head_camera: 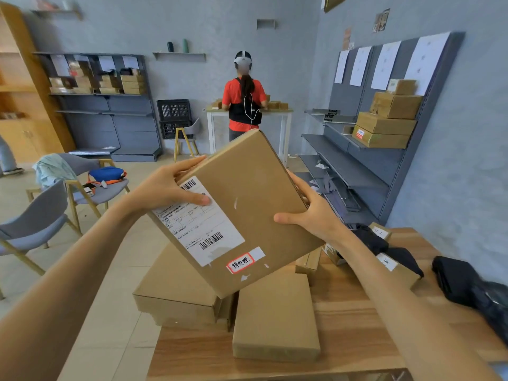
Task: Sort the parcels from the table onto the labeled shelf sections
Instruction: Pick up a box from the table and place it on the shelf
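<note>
Shelf unit: a grey metal shelf rack point(365, 171) stands against the right wall, white paper sheets point(384, 64) fixed along its top; four brown cardboard boxes point(384, 125) are stacked on its upper right shelf.
Table: a wood-grain tabletop point(343, 339) fills the lower right, its left edge over the tiled floor.
Held parcel: a large flat brown cardboard parcel point(255, 204) is lifted clear above the table, tilted so its top face turns to the camera; it bears a white shipping label with barcodes point(198, 224) and a small red-bordered sticker with handwritten characters point(239, 263).
Parcels on table: a wide brown cardboard box point(176, 292) sits at the table's left edge, partly overhanging it; a smaller plain brown box point(275, 317) lies just beside it on the right.
Dark bundles: black wrapped packages point(461, 281) lie at the table's right side, with more behind the right forearm.
Left hand: the left hand point(167, 185) reaches in with the arm extended, grasping the parcel's left edge, thumb pressed flat on the shipping label, fingers wrapped over the far edge.
Right hand: the right hand point(316, 213) clasps the parcel's right edge, thumb on the top face, fingers curled round the side.
Background: a person in a red shirt point(243, 97) stands facing away at a white table point(247, 111); grey chairs point(41, 215) stand at left.
</note>
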